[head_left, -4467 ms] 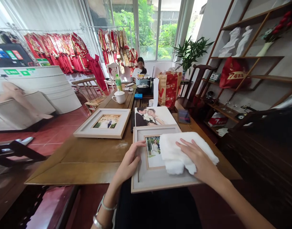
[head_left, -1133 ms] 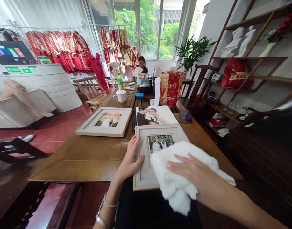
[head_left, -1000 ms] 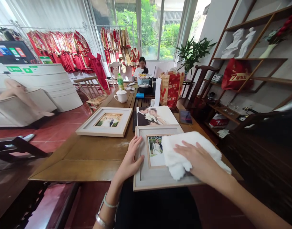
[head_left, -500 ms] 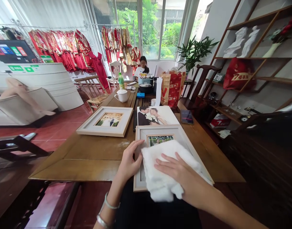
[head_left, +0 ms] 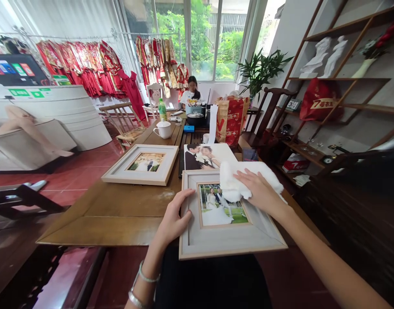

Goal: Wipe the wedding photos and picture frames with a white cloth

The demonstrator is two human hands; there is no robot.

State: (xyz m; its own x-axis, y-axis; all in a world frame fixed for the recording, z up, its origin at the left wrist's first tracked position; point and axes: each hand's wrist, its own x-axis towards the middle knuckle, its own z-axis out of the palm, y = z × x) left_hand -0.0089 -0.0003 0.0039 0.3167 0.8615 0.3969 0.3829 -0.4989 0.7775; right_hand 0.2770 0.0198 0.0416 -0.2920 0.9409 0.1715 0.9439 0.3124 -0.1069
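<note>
A pale framed wedding photo [head_left: 227, 234] rests on my lap and against the near edge of the wooden table [head_left: 119, 210]. My left hand [head_left: 174, 219] lies with spread fingers on the frame's left border and steadies it. My right hand [head_left: 259, 191] presses a fluffy white cloth [head_left: 235, 182] flat onto the frame's upper right corner. The photo in the middle of the frame is uncovered.
A second framed photo [head_left: 142, 164] and an unframed wedding print [head_left: 205, 155] lie further up the table. Beyond are a white cup [head_left: 163, 128], a green bottle [head_left: 162, 110], a red-patterned paper bag [head_left: 230, 120] and a seated person [head_left: 190, 92]. Wooden shelves [head_left: 328, 79] stand at right.
My right hand has swept the white cloth from the frame's lower middle up to its upper right corner, uncovering the photo. My left hand stays on the left border.
</note>
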